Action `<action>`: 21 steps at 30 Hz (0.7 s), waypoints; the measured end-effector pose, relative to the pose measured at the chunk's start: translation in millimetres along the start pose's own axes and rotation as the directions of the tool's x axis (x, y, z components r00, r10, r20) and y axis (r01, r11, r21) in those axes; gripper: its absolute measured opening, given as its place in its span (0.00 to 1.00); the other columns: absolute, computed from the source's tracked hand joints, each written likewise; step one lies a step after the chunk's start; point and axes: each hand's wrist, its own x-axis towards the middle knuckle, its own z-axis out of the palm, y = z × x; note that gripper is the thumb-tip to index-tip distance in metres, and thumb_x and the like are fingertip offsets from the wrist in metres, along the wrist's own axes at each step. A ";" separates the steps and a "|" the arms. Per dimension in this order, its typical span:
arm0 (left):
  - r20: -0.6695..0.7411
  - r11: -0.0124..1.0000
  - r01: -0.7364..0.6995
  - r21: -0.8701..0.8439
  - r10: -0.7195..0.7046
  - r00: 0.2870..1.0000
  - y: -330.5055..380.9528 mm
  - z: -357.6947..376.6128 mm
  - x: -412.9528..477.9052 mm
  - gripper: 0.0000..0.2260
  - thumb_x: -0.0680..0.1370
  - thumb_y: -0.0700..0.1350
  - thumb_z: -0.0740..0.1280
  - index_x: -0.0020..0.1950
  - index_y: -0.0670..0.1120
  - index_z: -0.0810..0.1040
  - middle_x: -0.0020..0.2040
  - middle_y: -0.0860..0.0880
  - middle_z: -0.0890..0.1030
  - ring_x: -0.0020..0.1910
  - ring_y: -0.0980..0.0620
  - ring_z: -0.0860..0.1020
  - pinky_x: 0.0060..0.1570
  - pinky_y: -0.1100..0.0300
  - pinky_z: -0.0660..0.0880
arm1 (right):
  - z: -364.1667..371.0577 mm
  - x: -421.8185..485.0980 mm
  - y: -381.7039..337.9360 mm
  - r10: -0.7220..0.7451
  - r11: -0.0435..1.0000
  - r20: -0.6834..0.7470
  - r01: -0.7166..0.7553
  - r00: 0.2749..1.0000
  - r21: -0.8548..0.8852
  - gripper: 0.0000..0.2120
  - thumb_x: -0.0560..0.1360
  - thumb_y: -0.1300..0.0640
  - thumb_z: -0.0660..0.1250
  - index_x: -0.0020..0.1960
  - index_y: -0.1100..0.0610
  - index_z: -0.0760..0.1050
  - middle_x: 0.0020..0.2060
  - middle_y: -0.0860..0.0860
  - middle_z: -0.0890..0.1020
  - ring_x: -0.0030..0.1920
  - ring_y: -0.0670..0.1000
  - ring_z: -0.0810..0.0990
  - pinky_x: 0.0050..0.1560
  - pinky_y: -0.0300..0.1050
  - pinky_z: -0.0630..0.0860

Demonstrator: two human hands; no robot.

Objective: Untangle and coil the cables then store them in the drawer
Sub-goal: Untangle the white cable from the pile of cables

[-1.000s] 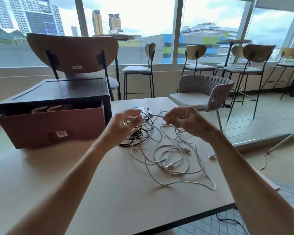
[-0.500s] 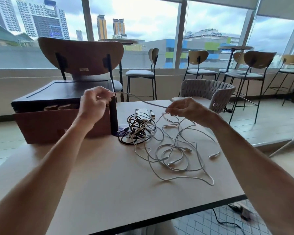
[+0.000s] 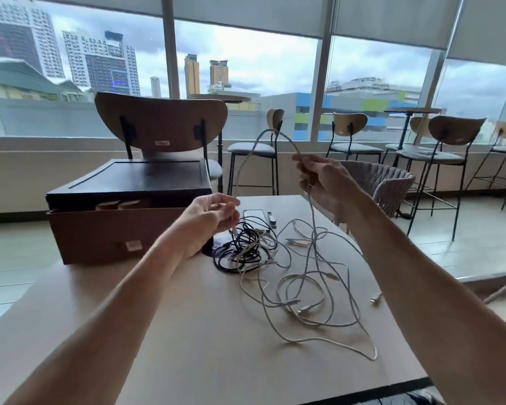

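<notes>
A white cable (image 3: 247, 159) arches up in a loop between my two hands. My left hand (image 3: 211, 217) pinches one end of it just above the table, beside the drawer box. My right hand (image 3: 323, 179) is raised higher and grips the same cable, which hangs down from it into a loose tangle of white cables (image 3: 307, 290) on the table. A bundle of black cables (image 3: 240, 249) lies under my left hand. The brown drawer (image 3: 108, 232) stands pulled out of its dark box (image 3: 129, 179) at the left.
A phone (image 3: 254, 217) and a small dark stick (image 3: 270, 217) lie behind the cables. The wooden table (image 3: 187, 346) ends close on the right and front. A wooden chair (image 3: 161, 124) stands behind the box, a woven chair (image 3: 389, 182) at the right.
My right hand has risen with the white cable, forming a tall loop. My left hand has come down and right, from in front of the box to above the black bundle.
</notes>
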 end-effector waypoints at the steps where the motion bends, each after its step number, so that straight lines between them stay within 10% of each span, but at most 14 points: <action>1: 0.055 1.000 0.001 0.001 -0.001 0.998 -1.7 11.4 3.7 0.09 0.81 0.37 0.64 0.60 0.39 0.78 0.51 0.41 0.80 0.50 0.50 0.82 0.53 0.60 0.81 | 5.1 0.9 -3.4 0.001 1.000 0.073 -0.001 0.997 0.000 0.11 0.82 0.66 0.59 0.54 0.63 0.80 0.37 0.51 0.81 0.35 0.45 0.74 0.40 0.39 0.72; 6: 0.245 1.000 -0.016 0.021 0.011 0.970 -10.3 60.3 19.8 0.19 0.79 0.37 0.67 0.70 0.44 0.73 0.50 0.46 0.79 0.54 0.49 0.80 0.65 0.54 0.75 | 9.3 0.7 13.8 0.076 0.997 0.171 -0.079 0.982 0.011 0.11 0.78 0.70 0.62 0.53 0.62 0.82 0.45 0.57 0.85 0.47 0.51 0.80 0.52 0.43 0.77; 10: 0.300 0.986 -0.074 0.148 0.027 0.954 -22.4 81.3 35.7 0.24 0.78 0.34 0.68 0.74 0.43 0.69 0.49 0.48 0.78 0.47 0.57 0.79 0.57 0.65 0.76 | 0.8 9.7 21.3 0.138 0.946 0.142 -0.173 0.980 0.273 0.10 0.76 0.70 0.63 0.52 0.63 0.81 0.45 0.58 0.83 0.44 0.51 0.82 0.49 0.46 0.79; 16: 0.137 0.935 -0.172 0.310 0.135 0.981 -46.3 107.2 67.4 0.04 0.74 0.40 0.75 0.43 0.49 0.86 0.40 0.55 0.85 0.38 0.60 0.81 0.46 0.64 0.75 | -11.9 26.8 20.8 0.204 0.945 0.180 -0.241 0.962 0.222 0.14 0.71 0.69 0.67 0.56 0.64 0.80 0.45 0.59 0.84 0.44 0.53 0.85 0.56 0.50 0.79; 21: -0.013 0.992 -0.100 0.071 0.101 0.995 -41.0 94.9 76.5 0.08 0.77 0.34 0.71 0.41 0.43 0.86 0.36 0.45 0.80 0.36 0.49 0.72 0.40 0.55 0.72 | -52.8 28.9 40.9 0.171 0.977 0.041 -0.165 0.984 -0.135 0.08 0.79 0.62 0.67 0.56 0.59 0.81 0.54 0.56 0.85 0.58 0.57 0.82 0.63 0.52 0.75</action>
